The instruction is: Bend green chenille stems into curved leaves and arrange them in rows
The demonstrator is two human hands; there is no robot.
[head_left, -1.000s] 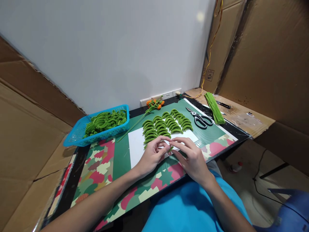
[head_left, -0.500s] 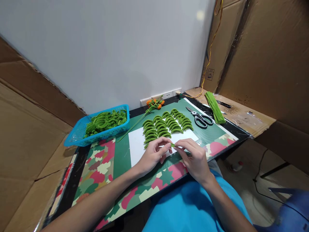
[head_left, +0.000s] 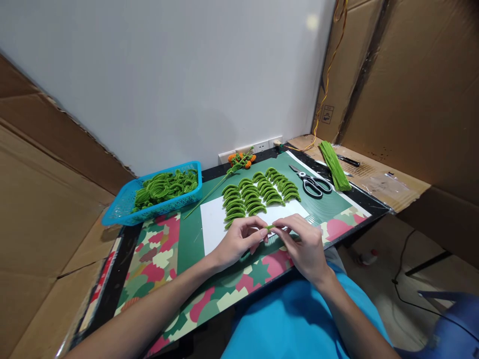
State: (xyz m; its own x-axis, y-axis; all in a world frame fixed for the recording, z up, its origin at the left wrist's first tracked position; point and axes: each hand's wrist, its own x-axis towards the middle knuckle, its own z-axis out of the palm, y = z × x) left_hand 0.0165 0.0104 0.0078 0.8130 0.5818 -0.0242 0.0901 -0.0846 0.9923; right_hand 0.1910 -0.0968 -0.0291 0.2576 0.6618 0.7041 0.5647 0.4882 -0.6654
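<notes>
My left hand (head_left: 239,242) and my right hand (head_left: 303,244) meet over the front of a white sheet (head_left: 215,224), fingers pinched together on a small green pipe-cleaner piece (head_left: 269,227) held between them. Just beyond my fingers, several bent green pipe-cleaner leaves (head_left: 258,194) lie in rows across the white sheet and the green mat (head_left: 190,234). Much of the held piece is hidden by my fingers.
A blue basket (head_left: 123,212) of curled green pipe cleaners stands at the back left. A stem with orange flowers (head_left: 239,160), black scissors (head_left: 312,183) and a bundle of straight green pipe cleaners (head_left: 333,164) lie at the back right. Cardboard walls enclose the table.
The green piece has come more into view between my fingertips and my hands have shifted slightly. The view has shifted a little.
</notes>
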